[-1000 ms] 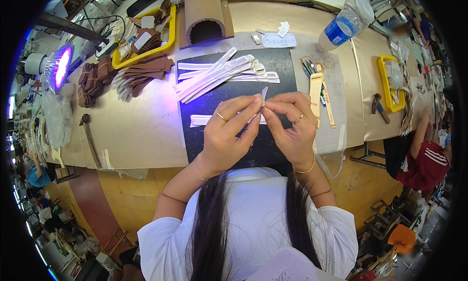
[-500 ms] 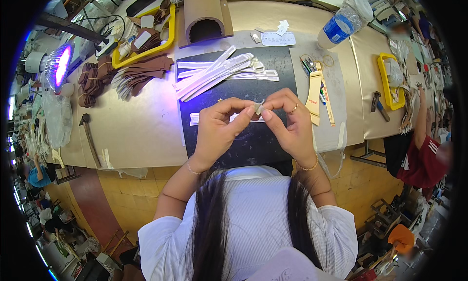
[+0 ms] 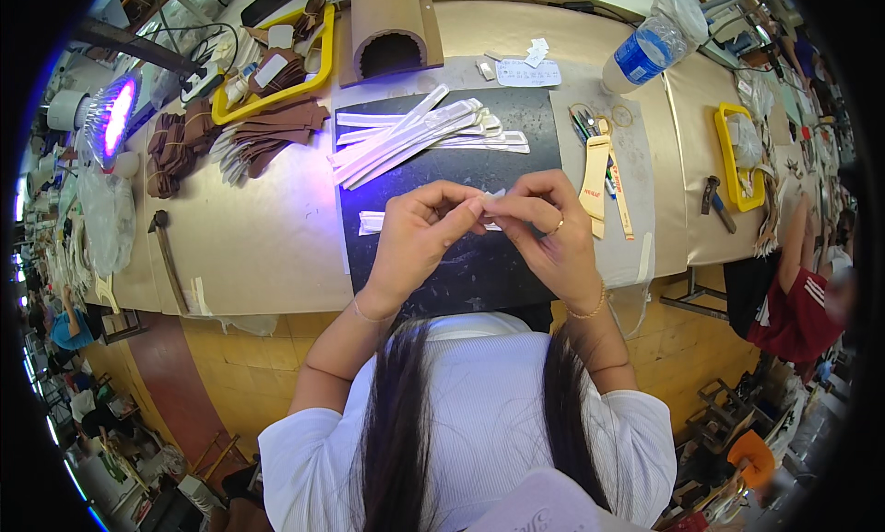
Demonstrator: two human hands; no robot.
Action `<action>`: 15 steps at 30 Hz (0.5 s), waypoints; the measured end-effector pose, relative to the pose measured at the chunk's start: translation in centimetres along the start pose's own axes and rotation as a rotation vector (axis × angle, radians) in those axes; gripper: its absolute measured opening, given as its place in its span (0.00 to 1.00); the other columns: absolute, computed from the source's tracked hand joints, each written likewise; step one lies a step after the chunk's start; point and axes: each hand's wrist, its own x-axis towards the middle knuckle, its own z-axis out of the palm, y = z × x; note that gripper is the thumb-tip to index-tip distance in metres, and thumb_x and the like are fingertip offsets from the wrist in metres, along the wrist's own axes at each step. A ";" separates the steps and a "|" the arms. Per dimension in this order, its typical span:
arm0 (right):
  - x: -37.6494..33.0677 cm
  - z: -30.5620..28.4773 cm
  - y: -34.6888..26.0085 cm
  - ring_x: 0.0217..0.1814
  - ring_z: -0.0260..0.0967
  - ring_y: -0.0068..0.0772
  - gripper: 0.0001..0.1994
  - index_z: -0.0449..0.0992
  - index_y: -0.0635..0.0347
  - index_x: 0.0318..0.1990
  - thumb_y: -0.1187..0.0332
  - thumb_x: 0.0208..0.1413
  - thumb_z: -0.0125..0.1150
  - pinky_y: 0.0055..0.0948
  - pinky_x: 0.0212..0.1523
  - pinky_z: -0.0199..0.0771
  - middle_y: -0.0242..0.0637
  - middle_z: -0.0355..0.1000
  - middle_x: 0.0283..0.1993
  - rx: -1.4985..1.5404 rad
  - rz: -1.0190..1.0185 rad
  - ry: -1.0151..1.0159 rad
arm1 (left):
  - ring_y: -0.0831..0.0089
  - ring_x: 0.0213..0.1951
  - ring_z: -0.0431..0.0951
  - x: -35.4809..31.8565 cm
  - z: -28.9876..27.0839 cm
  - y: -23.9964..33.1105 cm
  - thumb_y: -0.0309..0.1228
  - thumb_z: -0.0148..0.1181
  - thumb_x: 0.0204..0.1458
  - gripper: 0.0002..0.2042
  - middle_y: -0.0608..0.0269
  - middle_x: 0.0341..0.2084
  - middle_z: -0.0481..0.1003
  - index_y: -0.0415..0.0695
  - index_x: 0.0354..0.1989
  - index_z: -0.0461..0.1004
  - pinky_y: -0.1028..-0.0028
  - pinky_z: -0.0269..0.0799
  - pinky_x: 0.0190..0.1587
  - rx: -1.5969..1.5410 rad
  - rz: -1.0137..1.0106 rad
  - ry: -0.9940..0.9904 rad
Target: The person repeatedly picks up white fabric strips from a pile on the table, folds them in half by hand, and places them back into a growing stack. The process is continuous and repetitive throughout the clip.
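Over the black mat, my left hand and my right hand meet with fingertips pinched together. A small pale, thin piece pokes out between the fingertips; most of it is hidden, so its kind is unclear. Both hands are closed on it. Beneath them a white padded strip lies across the mat, its middle covered by my hands. Beyond the hands, several more white strips with stitched-looking edges form a loose pile.
Brown strips and a yellow tray lie at left, near a glowing lamp and a hammer. A cardboard tube stands behind. At right are pens, a cream strap piece, a bottle and another hammer.
The fingers have closed in over the small pale piece, hiding more of it. My right index finger has curled forward over it. The strips on the mat have stayed put.
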 end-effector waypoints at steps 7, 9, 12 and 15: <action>-0.9 -0.5 1.1 0.37 0.73 0.26 0.11 0.78 0.61 0.43 0.83 0.53 0.65 0.24 0.40 0.75 0.37 0.73 0.43 0.290 0.047 0.124 | 0.72 0.38 0.79 0.6 -1.0 -1.4 0.27 0.57 0.63 0.06 0.53 0.41 0.79 0.37 0.40 0.75 0.72 0.74 0.45 -0.313 -0.038 -0.041; -1.3 -0.7 1.5 0.37 0.73 0.24 0.08 0.77 0.63 0.44 0.82 0.57 0.63 0.22 0.40 0.75 0.36 0.73 0.42 0.450 0.170 0.136 | 0.70 0.38 0.79 0.5 -0.9 -1.2 0.28 0.58 0.62 0.06 0.53 0.40 0.78 0.38 0.38 0.74 0.70 0.74 0.46 -0.327 0.013 -0.019; -1.3 -0.8 0.9 0.38 0.74 0.22 0.06 0.76 0.65 0.45 0.78 0.62 0.60 0.20 0.41 0.74 0.35 0.74 0.41 0.575 0.354 0.134 | 0.67 0.39 0.79 0.5 -0.3 -0.7 0.30 0.59 0.61 0.07 0.53 0.38 0.78 0.39 0.36 0.73 0.69 0.74 0.46 -0.377 0.065 -0.014; -1.4 -0.3 0.9 0.37 0.74 0.21 0.06 0.77 0.65 0.46 0.75 0.65 0.59 0.19 0.41 0.74 0.35 0.74 0.40 0.574 0.439 0.101 | 0.70 0.39 0.79 0.5 -1.6 -1.4 0.27 0.60 0.60 0.05 0.54 0.38 0.79 0.38 0.37 0.74 0.71 0.74 0.46 -0.505 0.067 -0.124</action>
